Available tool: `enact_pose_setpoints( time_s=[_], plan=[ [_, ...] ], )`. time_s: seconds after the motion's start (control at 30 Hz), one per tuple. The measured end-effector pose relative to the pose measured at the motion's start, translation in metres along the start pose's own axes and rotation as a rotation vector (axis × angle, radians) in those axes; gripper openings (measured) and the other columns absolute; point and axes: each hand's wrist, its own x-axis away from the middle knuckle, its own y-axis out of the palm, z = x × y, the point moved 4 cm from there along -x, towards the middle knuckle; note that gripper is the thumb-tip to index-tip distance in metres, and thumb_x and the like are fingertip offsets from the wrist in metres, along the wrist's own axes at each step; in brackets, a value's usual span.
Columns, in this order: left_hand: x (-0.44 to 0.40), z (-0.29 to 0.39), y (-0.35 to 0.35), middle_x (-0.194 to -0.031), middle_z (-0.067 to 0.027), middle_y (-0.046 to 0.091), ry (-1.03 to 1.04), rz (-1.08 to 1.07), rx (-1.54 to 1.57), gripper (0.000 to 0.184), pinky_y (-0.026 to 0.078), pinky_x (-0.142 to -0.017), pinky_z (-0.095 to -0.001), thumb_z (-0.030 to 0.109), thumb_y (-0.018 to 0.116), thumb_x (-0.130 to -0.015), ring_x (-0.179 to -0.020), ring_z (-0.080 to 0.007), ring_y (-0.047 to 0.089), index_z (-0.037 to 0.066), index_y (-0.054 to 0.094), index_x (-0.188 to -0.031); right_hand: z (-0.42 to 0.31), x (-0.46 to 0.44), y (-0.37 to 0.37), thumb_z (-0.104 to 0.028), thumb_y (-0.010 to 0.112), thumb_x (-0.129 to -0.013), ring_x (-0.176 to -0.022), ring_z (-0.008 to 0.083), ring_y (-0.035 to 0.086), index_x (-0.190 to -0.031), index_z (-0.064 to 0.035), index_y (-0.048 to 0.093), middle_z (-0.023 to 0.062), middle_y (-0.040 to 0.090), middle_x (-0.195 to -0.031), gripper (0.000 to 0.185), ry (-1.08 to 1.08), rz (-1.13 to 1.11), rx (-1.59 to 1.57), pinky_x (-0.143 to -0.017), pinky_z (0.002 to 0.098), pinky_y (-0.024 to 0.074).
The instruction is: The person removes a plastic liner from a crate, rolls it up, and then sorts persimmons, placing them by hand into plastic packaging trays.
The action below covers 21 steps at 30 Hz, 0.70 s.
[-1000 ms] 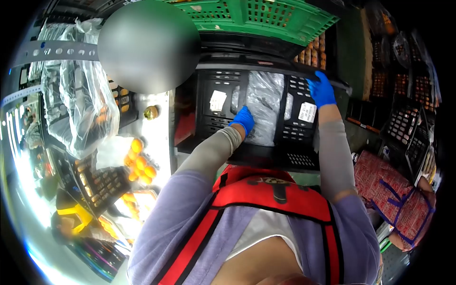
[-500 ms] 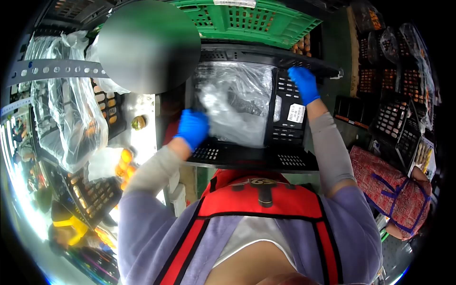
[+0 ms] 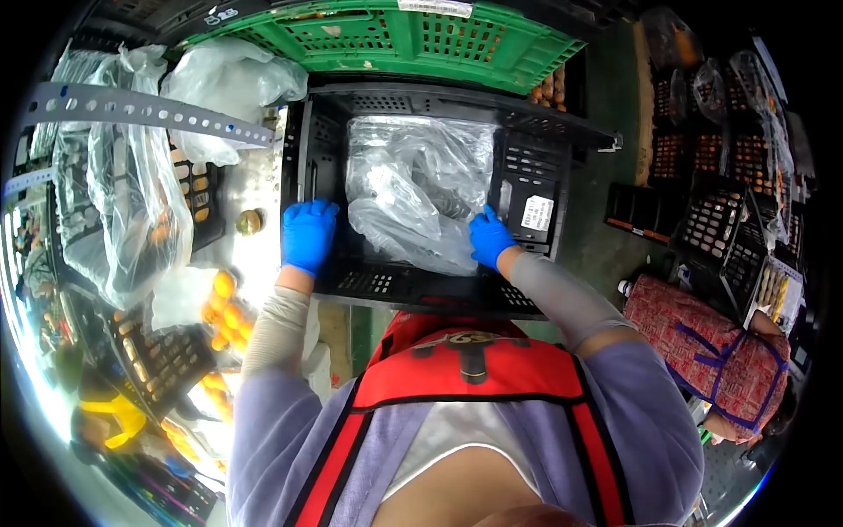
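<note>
In front of my body sits a black plastic crate (image 3: 430,283) with slotted walls. A crumpled clear plastic bag (image 3: 413,189) lies inside it, over the left and middle of the floor. My left hand (image 3: 308,237), in a blue glove, is curled over the crate's left rim. My right hand (image 3: 491,239), gloved in blue too, is closed at the bag's right edge, low inside the crate; its fingertips are partly hidden. A white printed label (image 3: 536,212) shows on the dark panel to the right of that hand.
A green crate (image 3: 351,39) stands behind. On the left are a perforated metal bar (image 3: 158,112), hanging plastic (image 3: 123,193), a small round fruit (image 3: 249,221) and orange fruit (image 3: 230,321). A person in red patterned clothing (image 3: 694,342) and stacked black trays (image 3: 716,224) are at right.
My right hand has come from the crate's far right corner down to the bag. My left hand moved left onto the rim. A blurred round patch at upper left is gone.
</note>
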Motion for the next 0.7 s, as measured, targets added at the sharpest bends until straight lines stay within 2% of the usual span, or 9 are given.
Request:
enact_pose_setpoints(
  time_s=[0.17, 0.27, 0.33, 0.4, 0.5, 0.6, 0.63, 0.67, 0.7],
  plan=[
    [-0.001, 0.002, 0.000, -0.091, -0.0028, 0.059, -0.010, 0.011, -0.037, 0.017, 0.040, -0.083, -0.0370, 0.015, 0.054, -0.081, -0.084, -0.0196, 0.058, 0.017, 0.064, -0.095, 0.044, 0.075, -0.054, -0.045, 0.058, -0.077, -0.100, 0.0262, 0.051, -0.079, -0.0086, 0.067, 0.0077, 0.059, -0.090, 0.038, 0.020, 0.184, -0.211, -0.107, 0.0535, 0.0181],
    [0.003, 0.000, 0.001, -0.093, -0.0030, 0.059, 0.005, -0.009, -0.069, 0.018, 0.040, -0.083, -0.0372, 0.017, 0.054, -0.082, -0.084, -0.0197, 0.058, 0.017, 0.064, -0.097, 0.103, 0.172, -0.074, -0.033, 0.061, -0.077, -0.097, 0.0243, 0.054, -0.083, -0.0112, 0.061, 0.0059, 0.058, -0.091, 0.023, 0.307, 0.143, -0.308, -0.104, 0.0550, 0.0247],
    [0.001, 0.001, 0.007, -0.098, -0.0016, 0.060, -0.029, -0.061, -0.034, 0.023, 0.040, -0.087, -0.0383, 0.014, 0.057, -0.077, -0.089, -0.0202, 0.058, 0.017, 0.064, -0.098, 0.139, 0.222, -0.044, -0.030, 0.061, -0.076, -0.099, 0.0237, 0.054, -0.085, -0.0118, 0.063, 0.0055, 0.059, -0.094, 0.020, 0.465, -0.069, -0.258, -0.103, 0.0552, 0.0259],
    [0.005, 0.001, 0.013, -0.099, -0.0022, 0.060, -0.005, -0.052, -0.061, 0.023, 0.039, -0.088, -0.0388, 0.014, 0.058, -0.076, -0.091, -0.0206, 0.058, 0.017, 0.064, -0.099, 0.128, 0.244, -0.035, -0.026, 0.062, -0.076, -0.105, 0.0230, 0.053, -0.093, -0.0118, 0.064, 0.0047, 0.059, -0.104, 0.022, 0.187, 0.524, -0.007, -0.101, 0.0538, 0.0282],
    [-0.006, 0.013, 0.005, -0.101, -0.0040, 0.059, -0.051, -0.010, -0.081, 0.025, 0.038, -0.090, -0.0402, 0.015, 0.059, -0.074, -0.094, -0.0222, 0.057, 0.016, 0.063, -0.098, 0.122, 0.209, -0.063, -0.020, 0.062, -0.076, -0.111, 0.0240, 0.051, -0.101, -0.0097, 0.063, 0.0056, 0.059, -0.112, 0.027, 0.251, 0.623, -0.236, -0.103, 0.0496, 0.0278],
    [-0.033, 0.049, -0.021, -0.105, -0.0084, 0.058, -0.126, -0.053, 0.037, 0.029, 0.034, -0.096, -0.0433, 0.018, 0.064, -0.070, -0.099, -0.0273, 0.053, 0.014, 0.063, -0.099, 0.081, 0.154, -0.117, -0.022, 0.064, -0.077, -0.113, 0.0251, 0.050, -0.103, -0.0088, 0.062, 0.0069, 0.058, -0.113, 0.029, 0.185, 0.685, -0.482, -0.105, 0.0443, 0.0283],
    [-0.040, 0.067, -0.023, -0.114, -0.0092, 0.055, -0.064, -0.026, 0.196, 0.036, 0.032, -0.099, -0.0437, 0.022, 0.065, -0.072, -0.109, -0.0278, 0.050, 0.013, 0.061, -0.106, 0.066, 0.138, -0.131, -0.022, 0.064, -0.076, -0.113, 0.0255, 0.049, -0.103, -0.0085, 0.062, 0.0075, 0.058, -0.113, 0.030, 0.112, 0.737, -0.504, -0.105, 0.0427, 0.0291],
    [-0.045, 0.088, -0.030, -0.125, -0.0104, 0.051, 0.172, -0.060, 0.158, 0.044, 0.029, -0.103, -0.0448, 0.027, 0.064, -0.074, -0.121, -0.0286, 0.043, 0.011, 0.057, -0.115, 0.049, 0.128, -0.142, -0.021, 0.063, -0.076, -0.114, 0.0265, 0.049, -0.105, -0.0086, 0.062, 0.0084, 0.058, -0.113, 0.031, 0.022, 0.772, -0.445, -0.104, 0.0429, 0.0306],
    [-0.044, 0.088, -0.027, -0.128, -0.0104, 0.049, 0.199, -0.075, 0.105, 0.048, 0.027, -0.105, -0.0455, 0.028, 0.062, -0.076, -0.125, -0.0292, 0.039, 0.011, 0.054, -0.119, 0.046, 0.128, -0.141, -0.022, 0.063, -0.076, -0.114, 0.0273, 0.049, -0.107, -0.0089, 0.062, 0.0088, 0.058, -0.114, 0.033, -0.011, 0.739, -0.397, -0.104, 0.0431, 0.0306]
  ],
)
